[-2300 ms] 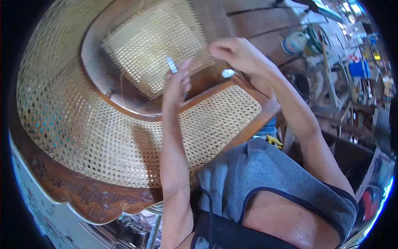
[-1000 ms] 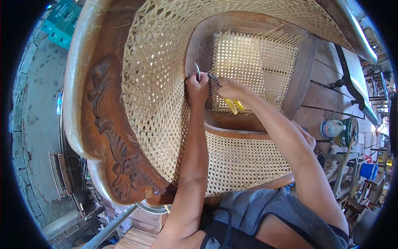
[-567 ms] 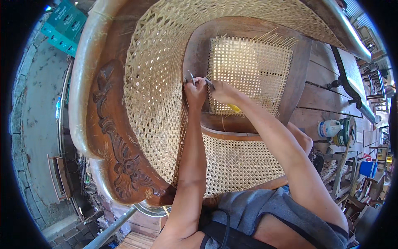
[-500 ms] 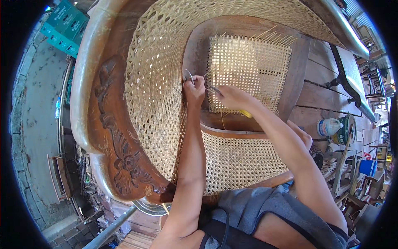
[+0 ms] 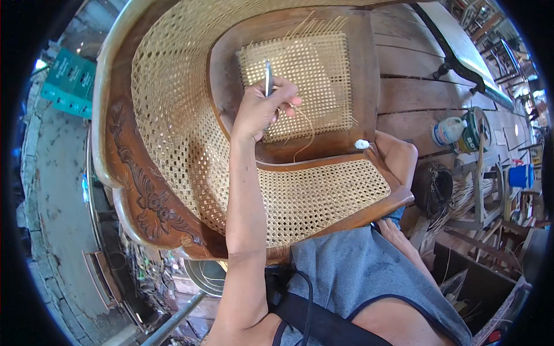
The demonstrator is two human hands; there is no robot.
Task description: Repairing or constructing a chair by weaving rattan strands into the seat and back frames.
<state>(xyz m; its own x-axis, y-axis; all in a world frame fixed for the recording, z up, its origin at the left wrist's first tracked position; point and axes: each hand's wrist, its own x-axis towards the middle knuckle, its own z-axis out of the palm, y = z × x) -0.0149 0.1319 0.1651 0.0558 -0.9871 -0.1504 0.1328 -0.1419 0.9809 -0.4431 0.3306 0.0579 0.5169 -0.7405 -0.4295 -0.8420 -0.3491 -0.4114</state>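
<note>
Left hand closed in a pinch on a thin metal tool, its tip standing up past the fingers, over the small woven cane panel set in the chair's inner wooden frame. A loose cane strand trails from the fingers down across the panel's lower edge.

Change since half a second ago: both hands were working side by side at the panel's left edge; now only one is there. We see the right forearm dropped behind the seat rail, its hand hidden, so we cannot tell its grip. The yellow-handled tool is gone from view. We read this as a pause between weaving passes, the strand slack.

Counts: one carved cane chair; three woven surfaces (back, panel, seat); one white jug and one blue bucket on the plank floor at right.
</note>
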